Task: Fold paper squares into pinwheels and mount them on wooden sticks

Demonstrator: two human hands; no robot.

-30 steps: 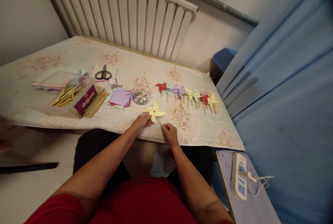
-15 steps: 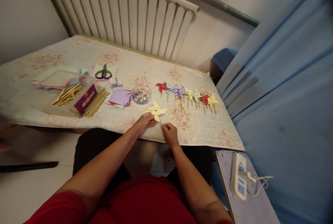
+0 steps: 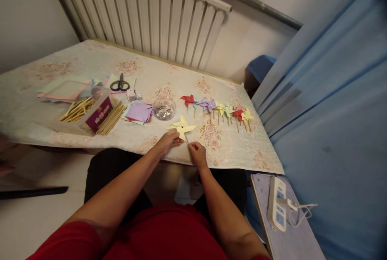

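A pale yellow paper pinwheel (image 3: 182,127) on a thin wooden stick sits just above the near edge of the table (image 3: 151,76). My left hand (image 3: 167,142) pinches the lower left blade of the pinwheel. My right hand (image 3: 198,153) grips the stick just below the paper. A row of several finished pinwheels (image 3: 217,109) in red, purple, yellow and green lies to the right of it on the flowered cloth.
A glass bowl of shiny pins (image 3: 164,109), purple paper squares (image 3: 139,112), wooden sticks (image 3: 112,119) with a red box (image 3: 99,113), scissors (image 3: 120,85) and paper sheets (image 3: 65,90) lie at left. A radiator (image 3: 145,14) stands behind; a power strip (image 3: 277,203) at lower right.
The yellow pinwheel has turned slightly and shifted a little away from me between my hands. Both hands keep their hold.
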